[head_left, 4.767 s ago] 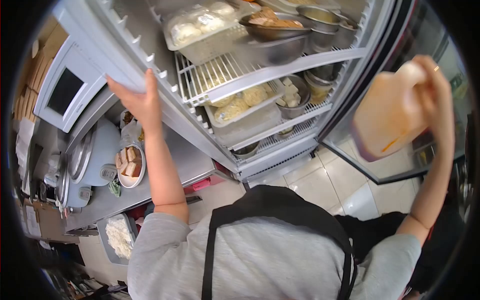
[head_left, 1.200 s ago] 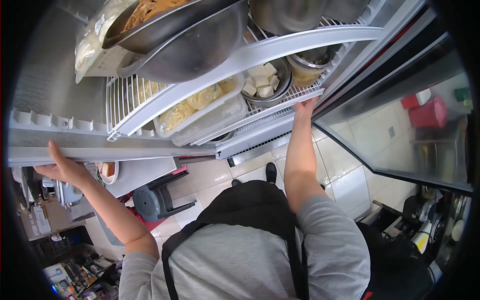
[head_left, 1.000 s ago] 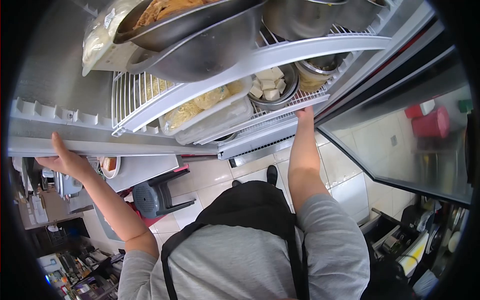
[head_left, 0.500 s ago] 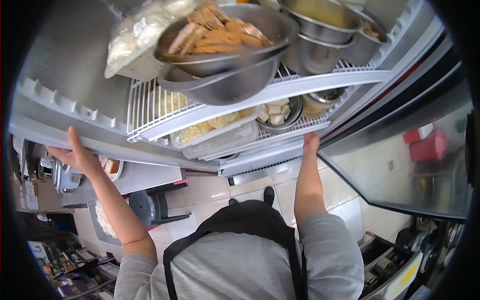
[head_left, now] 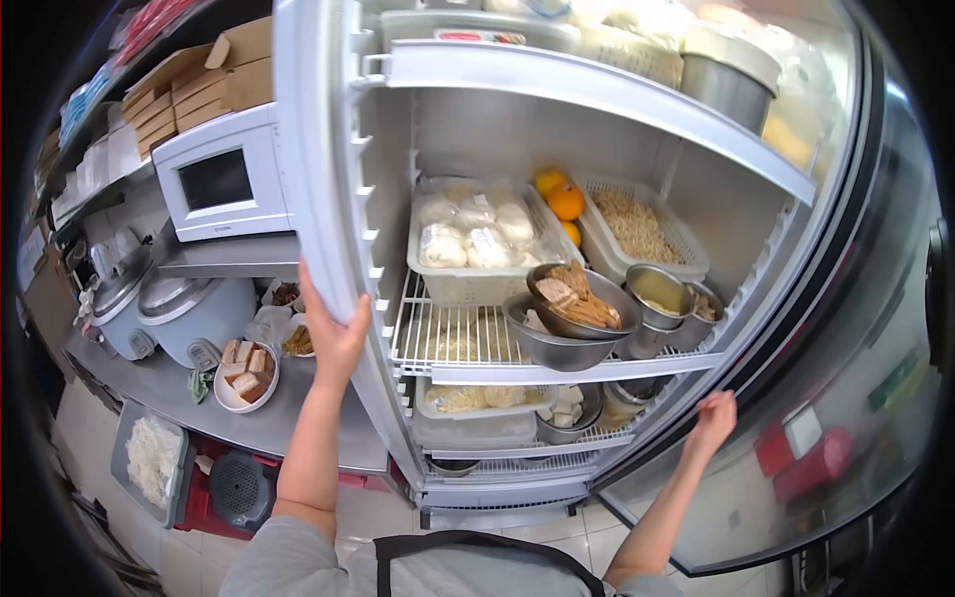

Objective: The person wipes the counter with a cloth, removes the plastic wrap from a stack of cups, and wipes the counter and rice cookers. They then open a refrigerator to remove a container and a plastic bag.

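A tall refrigerator stands in front of me with its glass door swung out to the right. My left hand is on the refrigerator's left frame, its fingers on the outer side and the thumb on the front. My right hand is raised by the door opening, fingers curled, with nothing visible in it. Nested steel bowls on the middle shelf hold browned pieces of food, and a white basket of wrapped white balls sits behind. Oranges lie further back.
Steel pots stand right of the bowls. White cubes in a bowl and noodles in a tray occupy the lower shelf. Leftward, a counter bears rice cookers and a food bowl, below a microwave.
My view has tilted up, showing more of the refrigerator. The right hand has risen from below the lower shelf to beside the door opening, its fingers now curled. The left hand stays on the frame.
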A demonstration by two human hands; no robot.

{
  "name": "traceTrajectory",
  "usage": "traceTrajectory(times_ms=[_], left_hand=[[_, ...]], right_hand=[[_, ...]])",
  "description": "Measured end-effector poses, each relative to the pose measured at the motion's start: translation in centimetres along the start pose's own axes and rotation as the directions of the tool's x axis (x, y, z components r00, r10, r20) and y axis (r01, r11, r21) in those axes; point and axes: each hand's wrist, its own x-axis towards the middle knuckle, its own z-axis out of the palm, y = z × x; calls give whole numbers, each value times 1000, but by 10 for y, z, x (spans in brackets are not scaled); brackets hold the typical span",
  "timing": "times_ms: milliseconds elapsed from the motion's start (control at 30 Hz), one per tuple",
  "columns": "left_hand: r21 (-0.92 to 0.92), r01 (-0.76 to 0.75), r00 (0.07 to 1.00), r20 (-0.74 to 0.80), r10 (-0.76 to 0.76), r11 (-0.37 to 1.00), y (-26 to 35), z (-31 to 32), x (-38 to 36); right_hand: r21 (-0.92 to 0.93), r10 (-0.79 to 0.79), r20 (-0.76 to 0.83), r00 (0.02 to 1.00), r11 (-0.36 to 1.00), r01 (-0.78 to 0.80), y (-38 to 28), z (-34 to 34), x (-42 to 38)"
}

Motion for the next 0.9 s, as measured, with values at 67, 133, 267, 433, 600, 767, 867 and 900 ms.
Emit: traceTrajectory(times_ms=[67, 133, 267, 433, 600, 767, 867, 900], left_hand=[[-68, 2, 998, 61, 2, 998, 5, -1, 2], [-57, -8, 999, 43, 10, 998, 2, -2, 2], [-99, -52, 997, 45, 56, 994, 6, -5, 4], [-102, -102, 993, 47, 108, 989, 6, -7, 7], [-66, -112, 987, 106, 119, 991, 6, -13, 9], [-91, -170, 979, 102, 179, 981, 4, -13, 13], [-61, -189, 976, 98, 194, 980, 7, -15, 14], [-63, -188, 977, 94, 194, 980, 7, -15, 15]], right_hand=[[116, -194, 137, 971, 977, 179, -74, 56, 18], [267, -352, 243, 904, 920, 286, -139, 116, 18], [77, -567, 456, 686, 793, 605, -207, 241, 29], [-209, -607, 654, 452, 429, 879, -232, 412, 75], [-480, -202, 777, 596, 423, 769, -234, 542, 90], [-519, -187, 825, 533, 121, 846, -238, 564, 71], [-582, -255, 743, 619, 213, 785, -233, 559, 72], [-597, -346, 665, 661, 285, 750, -230, 557, 75]])
